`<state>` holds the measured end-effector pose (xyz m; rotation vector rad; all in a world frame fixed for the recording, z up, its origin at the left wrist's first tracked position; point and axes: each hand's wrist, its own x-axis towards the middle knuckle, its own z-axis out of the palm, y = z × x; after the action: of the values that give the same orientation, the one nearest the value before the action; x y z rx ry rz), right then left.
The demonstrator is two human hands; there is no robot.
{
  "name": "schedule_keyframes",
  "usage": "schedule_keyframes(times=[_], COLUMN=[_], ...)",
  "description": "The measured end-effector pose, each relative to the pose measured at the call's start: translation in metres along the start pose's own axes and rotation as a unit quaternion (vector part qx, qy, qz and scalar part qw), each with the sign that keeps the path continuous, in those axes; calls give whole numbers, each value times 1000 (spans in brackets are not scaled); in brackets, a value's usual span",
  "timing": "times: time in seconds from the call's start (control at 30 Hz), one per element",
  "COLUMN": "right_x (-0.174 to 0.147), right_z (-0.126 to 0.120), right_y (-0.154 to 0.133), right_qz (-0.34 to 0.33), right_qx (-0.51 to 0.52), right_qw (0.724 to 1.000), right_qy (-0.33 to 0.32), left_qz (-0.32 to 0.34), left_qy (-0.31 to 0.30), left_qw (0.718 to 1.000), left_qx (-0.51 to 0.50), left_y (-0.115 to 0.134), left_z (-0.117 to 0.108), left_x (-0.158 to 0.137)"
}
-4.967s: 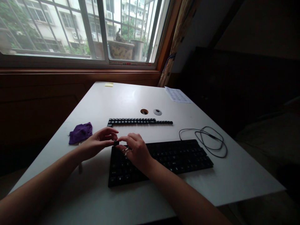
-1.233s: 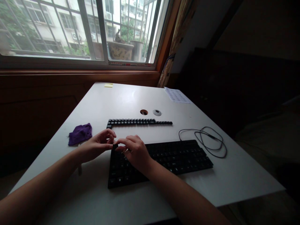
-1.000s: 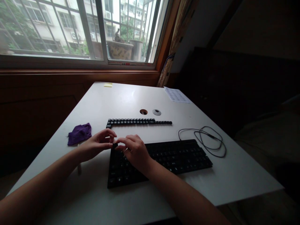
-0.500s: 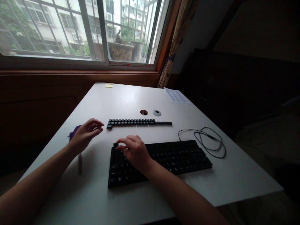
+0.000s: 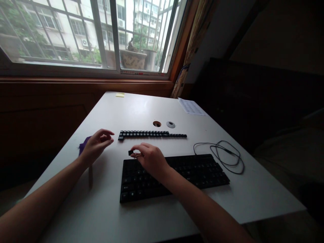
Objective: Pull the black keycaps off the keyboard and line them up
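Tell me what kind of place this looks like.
Probably a room in a home, perhaps a study corner, though a small office is possible. The signs are the barred window, the patterned curtain beside it, and the white desk with a corded keyboard on it.

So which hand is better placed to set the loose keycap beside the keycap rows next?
Probably the right hand: it pinches the black keycap near the keyboard. The left hand, though closer to the keycap rows, looks empty.
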<state>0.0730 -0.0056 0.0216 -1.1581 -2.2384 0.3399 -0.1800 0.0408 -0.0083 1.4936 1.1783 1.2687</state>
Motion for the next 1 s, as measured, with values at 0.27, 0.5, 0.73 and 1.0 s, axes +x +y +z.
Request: schedule_keyframes(times=[0.27, 0.5, 0.73, 1.0], right_x=[45, 67, 71, 66], right_z=[1, 28, 38, 32], right_y=[23, 31, 20, 21], right_qz=[38, 53, 68, 52], right_qx=[-76, -134, -179, -146], right_qw=[993, 980, 970, 980], right_qy=[-76, -140, -147, -122], left_qz=[32, 37, 32, 49], left_qy=[-7, 10, 8, 14], left_qw=[999, 999, 999, 998], left_qx=[5, 28, 27, 48], left_y=[3, -5, -2, -10], left_z=[5, -2, 0, -2], left_x=[-2, 4, 5, 7])
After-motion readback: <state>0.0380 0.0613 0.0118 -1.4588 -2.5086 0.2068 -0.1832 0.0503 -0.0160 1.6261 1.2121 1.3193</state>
